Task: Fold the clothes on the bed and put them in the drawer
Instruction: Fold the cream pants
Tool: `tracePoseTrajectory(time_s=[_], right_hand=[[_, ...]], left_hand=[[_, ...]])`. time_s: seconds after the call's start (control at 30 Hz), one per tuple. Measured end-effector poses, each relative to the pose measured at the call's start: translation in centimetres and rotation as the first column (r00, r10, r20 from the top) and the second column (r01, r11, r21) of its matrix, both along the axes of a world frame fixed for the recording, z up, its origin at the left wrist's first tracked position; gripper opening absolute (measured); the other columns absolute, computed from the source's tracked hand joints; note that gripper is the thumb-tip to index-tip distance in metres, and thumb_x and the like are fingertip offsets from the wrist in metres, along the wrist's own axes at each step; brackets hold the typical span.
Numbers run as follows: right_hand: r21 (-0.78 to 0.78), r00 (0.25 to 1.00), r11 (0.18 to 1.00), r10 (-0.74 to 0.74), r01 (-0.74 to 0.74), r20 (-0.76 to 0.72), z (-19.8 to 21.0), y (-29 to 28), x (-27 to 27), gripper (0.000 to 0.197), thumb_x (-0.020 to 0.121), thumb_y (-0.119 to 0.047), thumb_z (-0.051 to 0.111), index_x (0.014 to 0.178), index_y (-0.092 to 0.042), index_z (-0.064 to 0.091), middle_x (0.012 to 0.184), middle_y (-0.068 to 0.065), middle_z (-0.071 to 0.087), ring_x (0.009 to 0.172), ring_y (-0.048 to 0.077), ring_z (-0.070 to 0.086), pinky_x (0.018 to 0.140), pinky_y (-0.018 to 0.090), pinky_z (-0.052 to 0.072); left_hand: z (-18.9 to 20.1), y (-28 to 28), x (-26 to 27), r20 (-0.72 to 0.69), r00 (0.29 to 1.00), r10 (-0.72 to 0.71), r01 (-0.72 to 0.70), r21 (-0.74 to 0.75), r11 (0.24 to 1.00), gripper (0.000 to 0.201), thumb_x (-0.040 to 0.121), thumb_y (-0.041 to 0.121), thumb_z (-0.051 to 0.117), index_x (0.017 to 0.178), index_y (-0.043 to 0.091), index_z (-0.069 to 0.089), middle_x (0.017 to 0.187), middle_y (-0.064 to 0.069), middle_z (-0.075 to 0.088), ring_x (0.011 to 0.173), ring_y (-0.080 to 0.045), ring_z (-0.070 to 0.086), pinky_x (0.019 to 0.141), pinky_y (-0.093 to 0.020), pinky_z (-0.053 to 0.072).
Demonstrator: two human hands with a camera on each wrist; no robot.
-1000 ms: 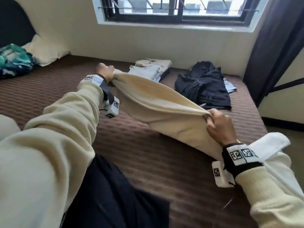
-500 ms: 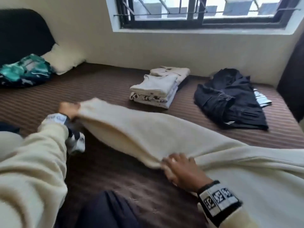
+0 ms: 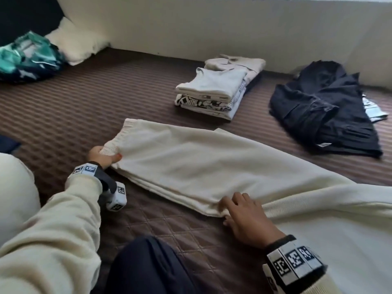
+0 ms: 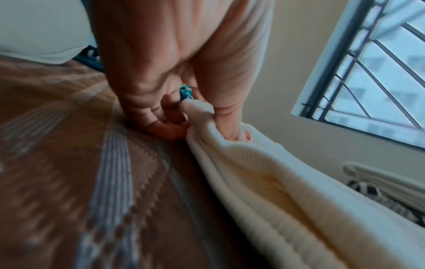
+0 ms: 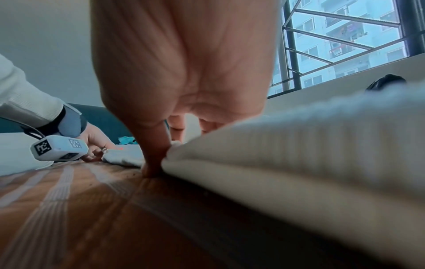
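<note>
A cream knit garment point(image 3: 201, 166) lies stretched left to right across the brown quilted bed point(image 3: 84, 102). My left hand point(image 3: 101, 157) pinches its ribbed hem at the left end; in the left wrist view the thumb and fingers point(image 4: 225, 123) close on the ribbed cloth point(image 4: 276, 182). My right hand point(image 3: 244, 213) holds the near edge of the garment, fingers on top and thumb at the edge. In the right wrist view the thumb point(image 5: 154, 160) presses down to the bed against the folded cloth point(image 5: 299, 145). The garment's right part runs out of view.
A stack of folded clothes point(image 3: 216, 90) sits behind the garment, with a crumpled dark garment point(image 3: 322, 109) and a striped cloth point(image 3: 373, 109) to its right. A white pillow point(image 3: 78, 41) and a teal patterned bundle point(image 3: 27, 58) lie far left. My dark-trousered knee point(image 3: 148, 268) is near.
The cream garment, held up taut between both hands a second ago, now lies down on the bed. Both hands came down and nearer to me with it.
</note>
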State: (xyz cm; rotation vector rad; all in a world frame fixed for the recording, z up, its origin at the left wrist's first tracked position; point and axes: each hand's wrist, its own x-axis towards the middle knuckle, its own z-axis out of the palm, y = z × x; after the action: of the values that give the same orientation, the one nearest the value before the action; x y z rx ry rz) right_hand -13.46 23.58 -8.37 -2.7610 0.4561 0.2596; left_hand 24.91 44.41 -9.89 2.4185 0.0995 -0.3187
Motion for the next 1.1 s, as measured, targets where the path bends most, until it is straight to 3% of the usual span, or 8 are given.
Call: tracePoseTrajectory(time_s=[0.13,0.3,0.4,0.47,0.6,0.77,0.97,1.1], right_hand=[[0.024,1.000,1.000,-0.003,0.004,-0.024,0.4,0.2,-0.5,0.037,0.093,-0.032,0.053,0.128,-0.033,0.041,0.124,0.001,0.039,0.119,0.024,0.035,0.096,0.040,0.031],[0.099,0.999,0.995,0.028,-0.027,-0.016,0.7,0.4,-2.4,0.044,0.094,-0.024,0.052,0.136,-0.031,0.041,0.130,0.002,0.038,0.121,0.025,0.035,0.099,0.040,0.035],[0.300,0.989,0.954,-0.056,0.011,0.140,1.1,-0.6,-4.9,0.031,0.095,-0.022,0.056,0.125,-0.025,0.058,0.118,-0.001,0.056,0.109,0.017,0.050,0.094,0.032,0.041],[0.340,0.947,0.933,-0.210,0.120,0.242,1.3,-1.7,-7.5,0.021,0.093,-0.016,0.060,0.112,-0.020,0.067,0.101,-0.006,0.065,0.089,0.008,0.056,0.081,0.025,0.044],[0.384,0.785,0.832,-0.528,0.400,0.325,1.1,-5.1,-15.1,0.010,0.087,-0.013,0.067,0.093,-0.020,0.072,0.075,-0.011,0.067,0.063,0.002,0.058,0.068,0.028,0.050],[0.438,0.490,0.585,-0.811,0.682,0.319,0.6,-9.5,-27.4,0.013,0.083,-0.008,0.072,0.084,-0.021,0.071,0.074,-0.006,0.068,0.069,0.014,0.065,0.067,0.021,0.049],[0.521,-0.103,0.061,-0.954,0.851,0.281,-1.7,-13.3,-38.5,0.018,0.080,-0.007,0.072,0.097,-0.010,0.069,0.094,0.013,0.069,0.094,0.034,0.064,0.084,0.036,0.047],[0.551,-0.149,-0.076,-0.985,0.831,0.089,-3.3,-16.0,-40.3,0.046,0.073,-0.035,0.078,0.110,-0.010,0.065,0.111,0.015,0.068,0.103,0.035,0.063,0.091,0.043,0.051]], left_hand=[[-0.1,0.2,-0.9,-0.004,0.997,0.079,-0.079,-0.102,0.992,0.064,0.080,0.019,0.079,0.134,-0.001,0.051,0.136,-0.019,0.054,0.122,-0.030,0.054,0.101,-0.035,0.039],[4.8,-5.0,-6.1,-0.003,1.000,0.031,-0.030,0.236,0.971,0.093,0.083,0.025,0.073,0.151,0.006,0.013,0.158,-0.025,0.006,0.145,-0.041,0.012,0.119,-0.046,0.014],[6.8,-9.0,-10.2,0.081,0.976,-0.203,0.170,0.301,0.938,0.069,0.079,0.029,0.073,0.138,0.009,0.044,0.151,-0.023,0.028,0.139,-0.042,0.026,0.115,-0.052,0.021],[7.7,-11.9,-14.5,0.068,0.867,-0.493,0.466,0.236,0.853,0.051,0.080,0.030,0.071,0.127,0.011,0.059,0.136,-0.016,0.053,0.125,-0.035,0.049,0.106,-0.039,0.039],[8.2,-17.3,-25.9,0.023,0.493,-0.870,0.862,0.126,0.491,0.038,0.085,0.026,0.072,0.121,0.017,0.065,0.127,-0.007,0.058,0.113,-0.024,0.056,0.091,-0.027,0.044],[6.3,-23.4,-38.0,-0.077,0.117,-0.990,0.981,0.164,0.103,0.046,0.087,0.032,0.070,0.130,0.021,0.058,0.130,-0.009,0.049,0.116,-0.025,0.051,0.098,-0.029,0.041],[2.5,-26.3,-46.9,-0.103,0.147,-0.984,0.863,0.500,0.076,0.080,0.078,0.038,0.076,0.145,0.035,0.032,0.161,-0.009,-0.002,0.144,-0.038,0.015,0.113,-0.056,0.025],[1.2,-25.9,-49.4,-0.008,0.203,-0.979,0.755,0.638,0.151,0.077,0.080,0.029,0.076,0.141,0.040,0.031,0.159,-0.011,-0.016,0.143,-0.041,0.005,0.106,-0.063,0.024]])
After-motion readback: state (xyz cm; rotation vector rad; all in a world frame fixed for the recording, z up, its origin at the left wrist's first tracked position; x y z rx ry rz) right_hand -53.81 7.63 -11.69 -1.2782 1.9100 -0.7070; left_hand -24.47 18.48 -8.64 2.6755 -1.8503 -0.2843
